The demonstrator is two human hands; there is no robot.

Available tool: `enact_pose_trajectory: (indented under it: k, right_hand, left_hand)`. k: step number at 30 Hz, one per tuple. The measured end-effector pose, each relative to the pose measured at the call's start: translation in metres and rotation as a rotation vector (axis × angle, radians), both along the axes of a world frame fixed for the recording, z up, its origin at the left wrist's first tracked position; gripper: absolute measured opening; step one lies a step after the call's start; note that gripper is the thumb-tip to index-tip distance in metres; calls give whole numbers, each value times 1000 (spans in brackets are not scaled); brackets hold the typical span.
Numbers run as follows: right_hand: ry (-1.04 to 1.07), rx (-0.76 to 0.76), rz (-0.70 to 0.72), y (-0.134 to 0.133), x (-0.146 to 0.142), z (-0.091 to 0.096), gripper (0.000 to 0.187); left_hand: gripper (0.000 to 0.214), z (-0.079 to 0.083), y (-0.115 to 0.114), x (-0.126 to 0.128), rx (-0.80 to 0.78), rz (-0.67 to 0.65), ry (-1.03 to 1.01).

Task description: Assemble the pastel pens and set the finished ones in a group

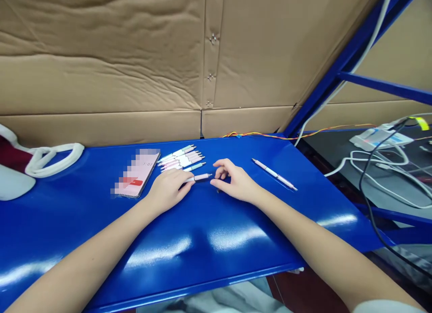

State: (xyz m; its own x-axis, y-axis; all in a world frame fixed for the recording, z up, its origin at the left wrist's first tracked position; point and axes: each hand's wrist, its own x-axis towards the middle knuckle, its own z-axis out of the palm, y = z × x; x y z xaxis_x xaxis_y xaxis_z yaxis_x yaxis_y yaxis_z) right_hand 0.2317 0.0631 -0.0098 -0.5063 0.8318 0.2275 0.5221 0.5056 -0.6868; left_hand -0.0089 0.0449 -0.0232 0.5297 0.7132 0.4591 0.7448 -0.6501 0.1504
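A blue metal surface (pixel 216 232) carries a row of pastel pens (pixel 181 158) lying side by side. Just below that row, the left hand (pixel 168 191) has its fingers (pixel 184 183) closed around a white-and-pink pen (pixel 199 177). The right hand (pixel 236 181) sits right of the row, its fingers (pixel 218 180) narrowly curled just beside the pen's tip, empty, with a loose pen (pixel 274 174) farther right.

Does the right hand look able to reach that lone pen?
Probably yes: the right hand lies close to the lone pink-and-white pen on the blue table, with nothing between them.
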Motion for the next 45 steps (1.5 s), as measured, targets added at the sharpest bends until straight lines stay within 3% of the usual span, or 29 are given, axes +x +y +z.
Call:
enact_pose_trajectory:
  k: [2, 6, 7, 12, 16, 18, 20, 22, 25, 33, 39, 45]
  right_hand:
    - [-162, 77, 116, 3, 8, 7, 34]
    - [-353, 114, 282, 7, 13, 11, 9]
    - [-359, 113, 281, 7, 12, 11, 3]
    - [-301, 51, 161, 6, 9, 11, 8]
    - [-395, 6, 185, 4, 18, 19, 50]
    - [-455, -9, 177, 4, 22, 20, 41]
    - [-477, -3, 173, 4, 22, 18, 21]
    - [-473, 16, 174, 4, 21, 15, 8]
    - [-452, 43, 170, 5, 18, 13, 4]
    - [-295, 47, 49, 7, 14, 8, 6]
    - [-132, 142, 94, 5, 6, -2, 7]
    - [-44, 121, 92, 4, 4, -8, 10]
  left_hand:
    - [24, 2, 0, -1, 3, 27, -7]
    - [25, 3, 0, -1, 2, 44, -9]
    - [25, 3, 0, -1, 0, 43, -8]
    - [26, 0, 0, -1, -44, 34, 16]
    - [25, -1, 1, -3, -50, 34, 18]
    - [25, -1, 1, -3, -48, 29, 20]
    - [24, -1, 1, -3, -50, 24, 24]
    - [24, -1, 1, -3, -49, 19, 21]
    - [24, -2, 2, -2, -48, 15, 15]
    - [24, 0, 0, -1, -66, -12, 33]
    - [23, -1, 0, -1, -84, -36, 71]
    - [23, 0, 0, -1, -87, -38, 70]
